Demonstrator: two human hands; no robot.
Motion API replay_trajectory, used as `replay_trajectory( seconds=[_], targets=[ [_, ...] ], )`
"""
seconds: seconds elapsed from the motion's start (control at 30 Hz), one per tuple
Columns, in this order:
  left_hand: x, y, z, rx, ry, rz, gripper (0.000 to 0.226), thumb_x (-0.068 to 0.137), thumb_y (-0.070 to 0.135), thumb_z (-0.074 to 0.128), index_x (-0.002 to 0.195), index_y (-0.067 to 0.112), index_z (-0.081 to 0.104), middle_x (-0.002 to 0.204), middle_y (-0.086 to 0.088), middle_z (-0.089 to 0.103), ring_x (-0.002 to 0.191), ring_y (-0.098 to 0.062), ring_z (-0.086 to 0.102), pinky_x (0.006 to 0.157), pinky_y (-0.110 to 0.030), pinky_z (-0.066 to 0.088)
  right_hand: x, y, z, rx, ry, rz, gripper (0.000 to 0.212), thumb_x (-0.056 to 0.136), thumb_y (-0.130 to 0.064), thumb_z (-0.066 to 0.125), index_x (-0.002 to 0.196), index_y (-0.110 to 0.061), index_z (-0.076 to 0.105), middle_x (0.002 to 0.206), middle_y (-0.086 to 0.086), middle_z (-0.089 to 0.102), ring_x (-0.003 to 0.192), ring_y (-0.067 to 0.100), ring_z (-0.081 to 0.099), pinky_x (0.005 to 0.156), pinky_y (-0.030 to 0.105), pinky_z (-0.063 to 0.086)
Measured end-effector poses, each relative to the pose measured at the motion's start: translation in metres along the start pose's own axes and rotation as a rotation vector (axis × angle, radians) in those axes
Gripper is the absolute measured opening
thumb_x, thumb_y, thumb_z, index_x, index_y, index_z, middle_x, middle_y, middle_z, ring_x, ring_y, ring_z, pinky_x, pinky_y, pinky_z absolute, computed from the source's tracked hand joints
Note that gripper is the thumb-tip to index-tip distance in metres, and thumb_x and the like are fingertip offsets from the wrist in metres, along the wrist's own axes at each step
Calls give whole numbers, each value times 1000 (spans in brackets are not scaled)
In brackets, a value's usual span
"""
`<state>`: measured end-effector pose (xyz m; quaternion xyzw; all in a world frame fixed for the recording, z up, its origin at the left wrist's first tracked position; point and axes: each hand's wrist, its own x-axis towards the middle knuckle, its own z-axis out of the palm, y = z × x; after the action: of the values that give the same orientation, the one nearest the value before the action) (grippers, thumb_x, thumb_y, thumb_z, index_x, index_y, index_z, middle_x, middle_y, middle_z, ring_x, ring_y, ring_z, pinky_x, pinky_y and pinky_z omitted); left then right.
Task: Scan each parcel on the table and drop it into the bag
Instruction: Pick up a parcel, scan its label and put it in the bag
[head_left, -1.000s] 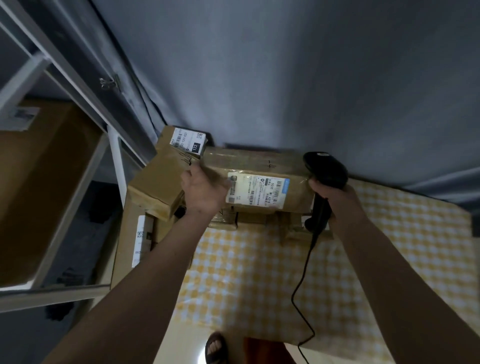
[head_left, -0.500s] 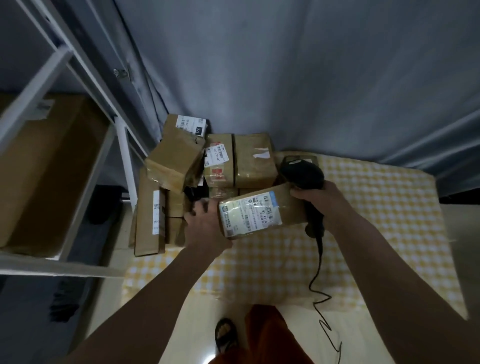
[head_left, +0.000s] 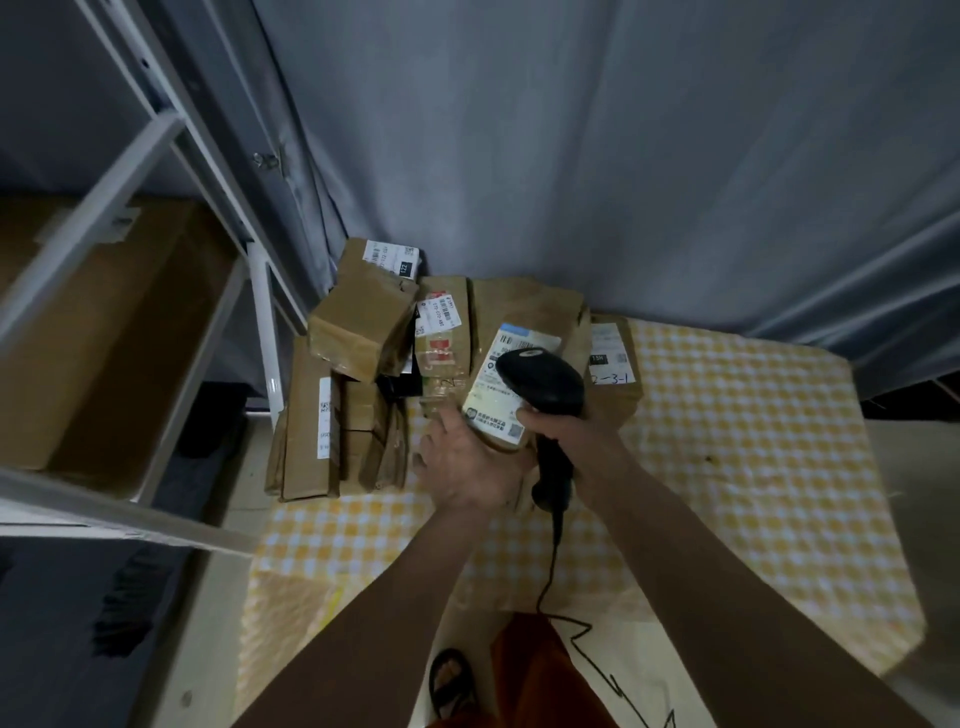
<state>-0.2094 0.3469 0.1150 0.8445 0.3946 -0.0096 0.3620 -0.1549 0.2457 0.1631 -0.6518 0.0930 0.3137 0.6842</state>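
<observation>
At frame centre our left hand (head_left: 467, 467) grips a brown parcel (head_left: 506, 400) above the worktop (head_left: 727, 441), label up; our right hand (head_left: 563, 423) holds the scanner (head_left: 540, 387) close over it. So close, we judge, the barcode may misread.

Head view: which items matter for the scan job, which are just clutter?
Job:
- parcel gripped by left hand
- scanner gripped by right hand, over its label
- parcel pile on table

Clutter:
- shelf
- big box on it
- curtain
</observation>
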Motion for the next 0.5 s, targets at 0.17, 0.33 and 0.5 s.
replay_trajectory(
  seconds=[0.17,0.33,0.5],
  targets=[
    [-6,6,-6,15,-59,23,96,56,54,81,128,15,31,129,-6,47,124,-26,46,101,-41,42,-5,3,-15,-16,-39,-36,30,78,-1,71,107,-9,67,97,4,74,95,21,69,82,34,54],
    [-9,5,-11,-218,-135,42,87,50,57,85,113,22,35,108,6,60,99,-16,63,82,-35,55,-8,-2,-24,8,-71,-53,28,79,3,68,102,-14,68,93,2,75,88,18,71,78,34,55],
    [-3,2,-19,-509,-194,-48,58,61,71,74,88,25,48,92,4,65,91,-20,64,82,-35,52,-12,-16,-41,-56,-116,-34,35,76,3,69,109,-8,64,94,5,72,94,24,68,78,36,52]
  ],
)
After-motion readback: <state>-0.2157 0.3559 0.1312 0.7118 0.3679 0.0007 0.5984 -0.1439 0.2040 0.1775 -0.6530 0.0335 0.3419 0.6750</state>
